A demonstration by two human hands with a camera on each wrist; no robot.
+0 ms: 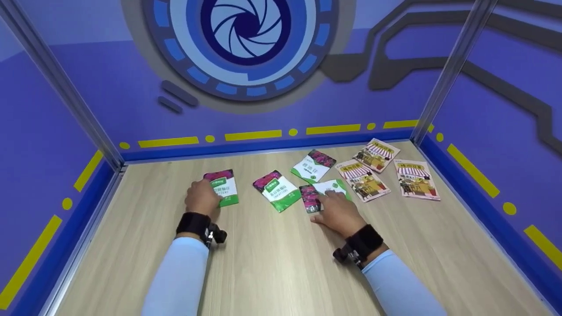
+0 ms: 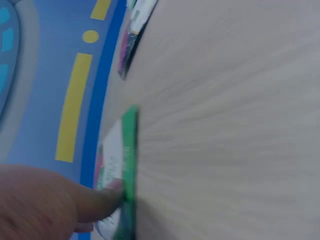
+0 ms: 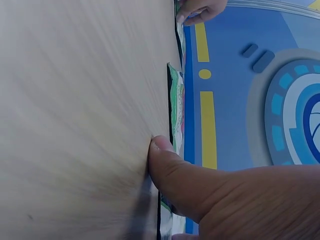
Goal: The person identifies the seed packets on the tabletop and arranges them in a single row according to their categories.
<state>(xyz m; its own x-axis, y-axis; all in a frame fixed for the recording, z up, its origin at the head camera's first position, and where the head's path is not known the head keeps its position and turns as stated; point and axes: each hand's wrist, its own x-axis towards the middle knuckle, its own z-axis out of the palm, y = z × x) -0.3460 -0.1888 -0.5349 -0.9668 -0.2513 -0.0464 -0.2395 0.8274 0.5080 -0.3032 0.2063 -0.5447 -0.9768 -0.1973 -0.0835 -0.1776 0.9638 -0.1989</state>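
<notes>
- Left hand (image 1: 202, 197) rests flat-fingered on the leftmost green packet (image 1: 224, 188), far left of the middle packet (image 1: 277, 190); nothing is lifted.
- Right hand (image 1: 338, 213) presses, thumb down, on another green packet (image 1: 322, 194) just right of the middle packet.
- Further right, three striped cards (image 1: 362, 180) lie untouched; all the packets are still scattered on the table (image 1: 281, 263).

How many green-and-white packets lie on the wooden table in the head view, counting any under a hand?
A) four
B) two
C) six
A: the left hand rests on one green-and-white packet, the right hand on another, and two more lie between and behind them.
</notes>
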